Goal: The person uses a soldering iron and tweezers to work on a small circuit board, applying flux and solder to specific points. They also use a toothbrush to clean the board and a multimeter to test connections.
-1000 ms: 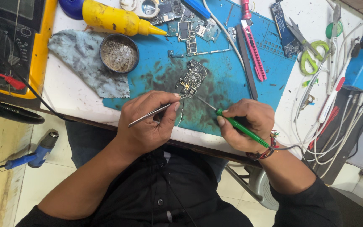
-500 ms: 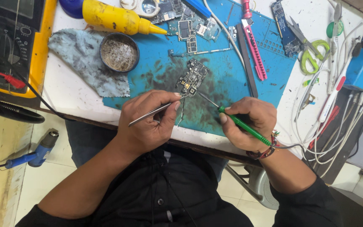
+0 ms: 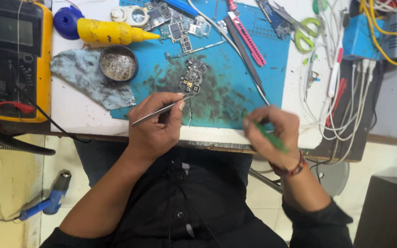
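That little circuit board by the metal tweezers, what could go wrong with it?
The tweezers in the left hand touch the loose circuit board, so a slip could nudge it or scrape its tiny parts. The right hand holds a green tool and looks blurred; it might bump the cables nearby.

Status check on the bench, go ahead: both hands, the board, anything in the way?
Left hand grips tweezers, tip at circuit board on blue mat. Right hand holds green tool, off the board, blurred. Nothing between hands and board.
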